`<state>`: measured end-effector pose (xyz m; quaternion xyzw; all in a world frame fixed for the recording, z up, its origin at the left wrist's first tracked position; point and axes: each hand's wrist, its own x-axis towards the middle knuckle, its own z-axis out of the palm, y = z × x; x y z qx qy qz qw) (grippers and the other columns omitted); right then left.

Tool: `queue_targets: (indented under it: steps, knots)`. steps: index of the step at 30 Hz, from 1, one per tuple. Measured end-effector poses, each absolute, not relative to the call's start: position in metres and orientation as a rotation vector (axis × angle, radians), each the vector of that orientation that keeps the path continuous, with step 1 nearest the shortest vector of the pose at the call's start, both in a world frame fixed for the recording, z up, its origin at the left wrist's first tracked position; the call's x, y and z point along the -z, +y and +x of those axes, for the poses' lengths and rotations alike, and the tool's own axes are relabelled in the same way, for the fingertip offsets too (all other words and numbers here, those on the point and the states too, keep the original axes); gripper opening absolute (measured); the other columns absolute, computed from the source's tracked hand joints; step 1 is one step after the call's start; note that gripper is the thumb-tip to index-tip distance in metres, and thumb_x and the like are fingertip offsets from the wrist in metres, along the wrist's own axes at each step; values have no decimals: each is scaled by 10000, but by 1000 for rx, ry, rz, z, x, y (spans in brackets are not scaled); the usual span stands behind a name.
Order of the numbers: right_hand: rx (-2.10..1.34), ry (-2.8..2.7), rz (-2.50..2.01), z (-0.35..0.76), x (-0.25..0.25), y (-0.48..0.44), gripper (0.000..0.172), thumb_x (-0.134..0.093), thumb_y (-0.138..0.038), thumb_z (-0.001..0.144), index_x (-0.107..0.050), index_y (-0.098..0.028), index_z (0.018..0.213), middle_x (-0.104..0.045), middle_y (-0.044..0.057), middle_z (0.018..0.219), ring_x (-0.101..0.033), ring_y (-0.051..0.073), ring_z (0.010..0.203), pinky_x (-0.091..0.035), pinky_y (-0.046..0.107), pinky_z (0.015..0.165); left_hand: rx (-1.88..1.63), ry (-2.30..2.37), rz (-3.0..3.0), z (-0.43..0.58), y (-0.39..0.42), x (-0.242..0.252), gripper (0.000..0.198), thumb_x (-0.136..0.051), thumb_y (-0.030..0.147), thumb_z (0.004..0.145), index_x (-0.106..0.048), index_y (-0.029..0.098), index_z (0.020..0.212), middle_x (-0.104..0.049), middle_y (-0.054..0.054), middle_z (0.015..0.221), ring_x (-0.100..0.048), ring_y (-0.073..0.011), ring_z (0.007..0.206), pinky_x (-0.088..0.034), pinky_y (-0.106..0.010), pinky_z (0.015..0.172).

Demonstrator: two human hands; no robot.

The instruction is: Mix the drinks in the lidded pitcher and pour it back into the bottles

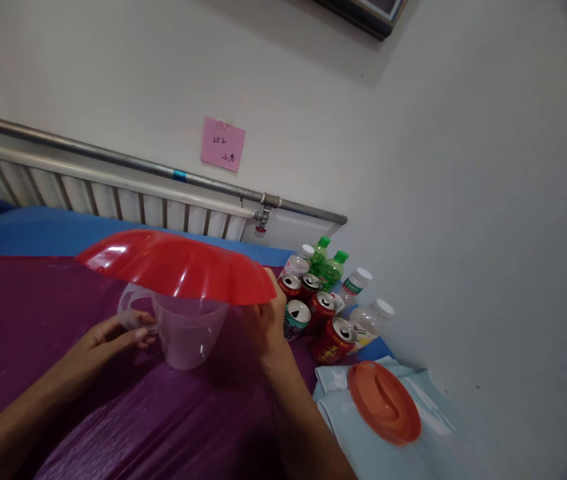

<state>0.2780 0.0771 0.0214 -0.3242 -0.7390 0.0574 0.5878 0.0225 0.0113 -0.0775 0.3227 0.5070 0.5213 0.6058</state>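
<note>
My left hand point(123, 332) is closed on the handle of a clear plastic pitcher point(191, 337), which stands on the purple cover. Over the pitcher's mouth is a red plastic dish point(173, 263) with a fluted rim, its glossy underside facing me. The dish hides the top of the pitcher, so I cannot tell whether the two touch. My right hand point(268, 320) grips the right edge of this dish; its fingertips are partly hidden below the rim.
Several drink cans point(331, 340) and plastic bottles point(332, 270) stand grouped to the right. An orange lid point(384, 403) lies on a folded light-blue cloth point(341, 427). Behind the purple cover point(88, 427) run a radiator point(128, 203) and a metal pipe point(113, 153) along the wall.
</note>
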Motion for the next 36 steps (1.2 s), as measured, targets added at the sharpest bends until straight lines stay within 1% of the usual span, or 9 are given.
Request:
queue_targets:
  steps: [4, 8, 13, 16, 19, 23, 29, 32, 36]
  knots:
    - [-137, -1705, -738, 278, -22, 77, 391, -373, -336, 1004, -724, -212, 884, -667, 57, 801, -605, 206, 799, -428, 286, 625, -1206, 1178, 735, 24, 10, 75, 511, -889, 471, 609, -663, 253, 1012, -741, -71, 1040, -710, -216, 933, -611, -240, 828]
    - [-147, -1713, -758, 277, -24, 76, 402, -360, -348, 1001, -726, -210, 908, -661, 63, 802, -606, 212, 825, -441, 287, 634, -1202, 1170, 726, 24, 11, 75, 528, -900, 469, 593, -657, 257, 1011, -742, -78, 1046, -709, -237, 954, -615, -279, 859]
    - [-158, -1720, -757, 277, -24, 77, 410, -347, -359, 1000, -728, -215, 951, -658, 61, 803, -606, 217, 840, -454, 296, 655, -1203, 1174, 726, 25, 12, 75, 534, -910, 468, 585, -661, 253, 1005, -744, -74, 1013, -718, -227, 921, -616, -245, 818]
    - [-165, -1718, -751, 278, -23, 77, 409, -352, -367, 1002, -728, -214, 950, -660, 62, 801, -607, 216, 839, -455, 294, 651, -1211, 1173, 718, 25, 12, 77, 560, -914, 482, 569, -657, 255, 1011, -740, -72, 1031, -716, -231, 937, -617, -257, 832]
    - [-174, -1723, -738, 277, -23, 77, 412, -346, -362, 1008, -726, -211, 954, -662, 59, 805, -606, 209, 823, -435, 284, 617, -1207, 1170, 717, 23, 12, 79, 553, -912, 482, 575, -648, 259, 1007, -740, -67, 1012, -711, -215, 931, -609, -250, 842]
    - [-177, -1717, -723, 277, -24, 75, 397, -356, -341, 1013, -724, -207, 948, -661, 57, 813, -597, 201, 798, -397, 276, 586, -1192, 1175, 730, 21, 13, 80, 577, -914, 490, 567, -649, 244, 1016, -736, -78, 982, -706, -213, 904, -611, -256, 824]
    - [-181, -1707, -728, 277, -22, 76, 381, -370, -332, 1014, -723, -207, 946, -662, 55, 815, -591, 198, 779, -375, 274, 575, -1194, 1187, 743, 23, 10, 76, 562, -889, 475, 611, -638, 247, 1058, -732, -81, 1039, -700, -208, 950, -601, -232, 846]
    - [-182, -1708, -742, 277, -23, 76, 396, -361, -346, 1016, -724, -203, 948, -663, 57, 812, -586, 197, 769, -379, 273, 576, -1188, 1197, 751, 23, 11, 76, 587, -893, 488, 599, -634, 241, 1064, -736, -83, 1009, -701, -202, 919, -604, -233, 831]
    - [-202, -1729, -754, 277, -24, 74, 421, -344, -365, 1022, -722, -194, 952, -659, 53, 798, -572, 190, 750, -389, 268, 587, -1194, 1207, 755, 22, 13, 77, 610, -913, 509, 556, -638, 234, 1026, -743, -87, 995, -708, -211, 910, -609, -241, 820]
